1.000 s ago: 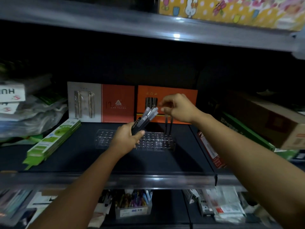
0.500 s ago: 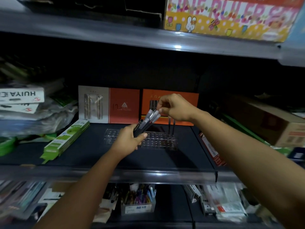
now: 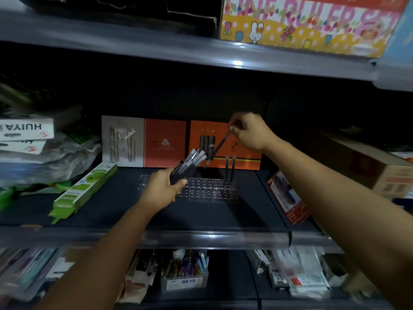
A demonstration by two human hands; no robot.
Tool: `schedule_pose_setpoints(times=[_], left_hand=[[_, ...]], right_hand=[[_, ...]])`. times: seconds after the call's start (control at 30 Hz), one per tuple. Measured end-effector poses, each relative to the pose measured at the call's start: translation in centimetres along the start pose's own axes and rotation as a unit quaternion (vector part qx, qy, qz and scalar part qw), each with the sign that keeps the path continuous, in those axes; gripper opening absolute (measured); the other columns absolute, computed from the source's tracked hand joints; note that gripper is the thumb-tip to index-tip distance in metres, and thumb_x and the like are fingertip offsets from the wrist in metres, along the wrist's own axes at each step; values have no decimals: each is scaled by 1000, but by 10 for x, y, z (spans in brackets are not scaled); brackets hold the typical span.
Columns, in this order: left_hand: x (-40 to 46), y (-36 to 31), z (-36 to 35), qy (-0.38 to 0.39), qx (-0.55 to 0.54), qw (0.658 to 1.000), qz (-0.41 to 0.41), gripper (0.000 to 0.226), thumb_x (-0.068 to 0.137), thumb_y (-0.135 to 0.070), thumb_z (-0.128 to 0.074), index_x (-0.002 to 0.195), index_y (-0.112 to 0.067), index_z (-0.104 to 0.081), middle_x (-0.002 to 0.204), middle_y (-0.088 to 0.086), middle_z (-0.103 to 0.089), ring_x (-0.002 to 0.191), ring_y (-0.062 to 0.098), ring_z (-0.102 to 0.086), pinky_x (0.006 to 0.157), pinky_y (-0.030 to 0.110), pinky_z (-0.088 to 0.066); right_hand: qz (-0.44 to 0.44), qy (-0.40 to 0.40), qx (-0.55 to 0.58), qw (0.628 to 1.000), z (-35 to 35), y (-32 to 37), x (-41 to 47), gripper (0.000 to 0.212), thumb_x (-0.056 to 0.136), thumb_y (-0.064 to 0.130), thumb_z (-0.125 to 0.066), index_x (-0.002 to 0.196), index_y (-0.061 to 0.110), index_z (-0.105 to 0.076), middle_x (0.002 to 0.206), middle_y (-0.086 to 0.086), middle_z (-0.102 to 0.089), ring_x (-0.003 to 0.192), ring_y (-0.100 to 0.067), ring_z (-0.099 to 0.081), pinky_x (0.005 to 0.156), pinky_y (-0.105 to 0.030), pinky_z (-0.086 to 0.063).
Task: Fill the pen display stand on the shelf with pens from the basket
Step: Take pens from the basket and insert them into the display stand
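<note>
Clear stand (image 3: 207, 189): right hand (image 3: 250, 132) lifts pen (image 3: 218, 147).

Clear glossy plastic pen stand (image 3: 210, 189) on a matt dark shelf (image 3: 111, 206), cardboard boxes (image 3: 165, 143) behind.

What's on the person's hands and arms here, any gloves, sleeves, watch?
Nothing worn that shows: left hand and right hand are bare, no gloves, rings or watch visible. Both forearms are uncovered up to the frame edge, so no sleeves are in view.
</note>
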State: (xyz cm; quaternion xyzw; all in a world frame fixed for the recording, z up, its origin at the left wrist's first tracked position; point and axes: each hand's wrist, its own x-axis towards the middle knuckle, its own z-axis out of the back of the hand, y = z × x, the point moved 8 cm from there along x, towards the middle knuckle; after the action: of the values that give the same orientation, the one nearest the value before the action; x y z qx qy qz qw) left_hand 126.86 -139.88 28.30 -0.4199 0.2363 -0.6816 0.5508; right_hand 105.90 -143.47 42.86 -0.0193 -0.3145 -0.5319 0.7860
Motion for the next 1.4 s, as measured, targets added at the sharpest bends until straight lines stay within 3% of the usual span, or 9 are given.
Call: schedule_pose_setpoints(times=[0.13, 0.3, 0.5, 0.7, 0.93, 1.17, 1.4], left_hand=[[3, 1, -4, 11, -9, 1000, 4, 19, 90, -21, -61, 108, -16, -62, 65, 4, -64, 51, 16, -58, 59, 34, -55], [9, 6, -8, 12, -2, 1000, 4, 21, 89, -22, -62, 109, -15, -62, 61, 3, -63, 50, 19, -59, 56, 32, -54], [14, 5, -11, 10, -9, 1000, -2, 15, 90, -20, -61, 104, -18, -62, 61, 3, -63, 48, 18, -57, 55, 30, -53], [18, 10, -16, 10, -6, 1000, -3, 9, 88, -24, -63, 96, -20, -63, 60, 1, -64, 47, 17, -59, 59, 37, -56], [20, 8, -21, 13, -13, 1000, -5, 5, 88, -22, -63, 94, -22, -63, 62, 4, -64, 48, 17, -59, 57, 33, -53], [20, 7, -25, 19, -36, 999, -9, 3, 88, -15, -63, 89, -13, -63, 57, 1, -60, 45, 16, -55, 53, 32, -50], [20, 8, -26, 22, -33, 999, -8, 8, 88, -16, -62, 89, -9, -64, 57, 0, -60, 41, 8, -53, 50, 26, -48]], right_hand=[[3, 33, -72, 997, -19, -10, 2, 17, 86, -1, -51, 97, 6, -63, 98, -16, -66, 89, -31, -62, 73, -35, -50], [18, 62, -117, 991, -39, -18, 3, 15, 80, 0, -50, 89, 7, -60, 96, -19, -64, 88, -38, -61, 74, -43, -52], [17, 78, -157, 984, -51, -26, 6, 15, 80, -2, -50, 89, 6, -59, 98, -17, -63, 88, -36, -60, 67, -32, -43], [16, 83, -149, 985, -61, -30, 7, 17, 80, -3, -50, 88, 9, -60, 98, -15, -63, 87, -34, -60, 65, -29, -38], [25, 114, -157, 981, -75, -31, 5, 21, 80, -4, -51, 91, 4, -66, 99, -16, -64, 90, -34, -61, 71, -36, -50], [33, 146, -172, 974, -87, -31, 8, 18, 81, -1, -52, 89, 5, -67, 99, -15, -63, 89, -35, -61, 72, -38, -52], [28, 165, -163, 972, -91, -35, 7, 19, 80, -2, -56, 88, 9, -69, 97, -13, -66, 90, -32, -64, 70, -32, -50]])
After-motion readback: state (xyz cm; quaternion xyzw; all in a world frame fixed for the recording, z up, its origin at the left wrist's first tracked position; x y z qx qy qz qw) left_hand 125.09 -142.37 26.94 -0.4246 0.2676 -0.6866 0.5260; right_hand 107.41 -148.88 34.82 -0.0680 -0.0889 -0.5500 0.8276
